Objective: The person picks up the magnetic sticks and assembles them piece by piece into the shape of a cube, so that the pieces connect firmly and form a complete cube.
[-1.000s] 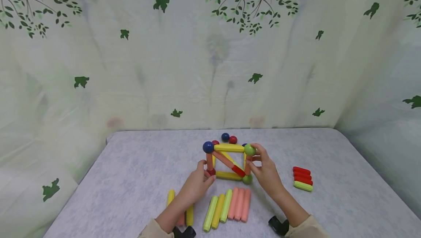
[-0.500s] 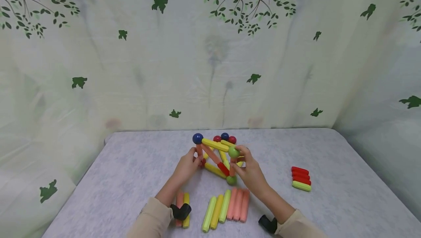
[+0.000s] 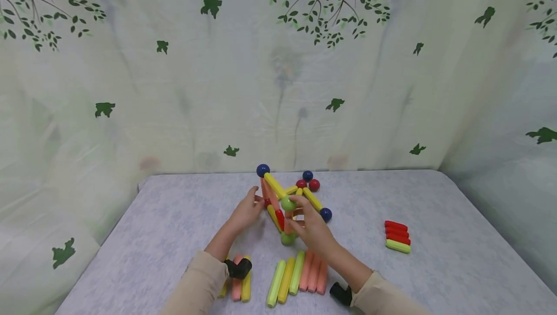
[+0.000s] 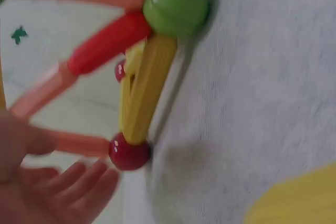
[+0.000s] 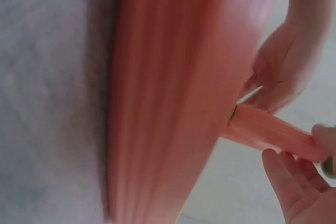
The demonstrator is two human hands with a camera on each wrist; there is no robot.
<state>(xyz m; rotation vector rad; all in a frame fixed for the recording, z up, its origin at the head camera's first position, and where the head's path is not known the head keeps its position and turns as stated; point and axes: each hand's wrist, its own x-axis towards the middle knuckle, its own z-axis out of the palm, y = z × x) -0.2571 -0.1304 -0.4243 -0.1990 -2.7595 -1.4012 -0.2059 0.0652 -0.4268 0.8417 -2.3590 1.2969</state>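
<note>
An upright frame of toy sticks and balls stands mid-table. A yellow stick (image 3: 275, 185) joins its blue ball (image 3: 263, 170) to the upper green ball (image 3: 288, 203); a pink-and-red diagonal (image 3: 280, 219) crosses it. My left hand (image 3: 245, 212) pinches the pink stick (image 4: 84, 143) above the red ball (image 4: 129, 151), its other fingers loose. The pink stick (image 5: 278, 132) on the near side sits between thumb and fingers of my right hand (image 3: 314, 225), index finger at the upper green ball. Below it is the lower green ball (image 4: 176, 6). Yellow sticks (image 3: 312, 199) spread behind the frame.
Pink, yellow and light green sticks (image 3: 287, 280) lie in a row at the front. Several more sticks (image 3: 237, 288) lie under the left wrist. Red and light green short sticks (image 3: 397, 236) are at right. A loose blue ball (image 3: 307, 176) and red ball (image 3: 315, 185) sit behind.
The frame has turned: its green-ball side has come left with my right hand, its blue-ball corner has moved left and back. The yellow sticks behind now show to the right.
</note>
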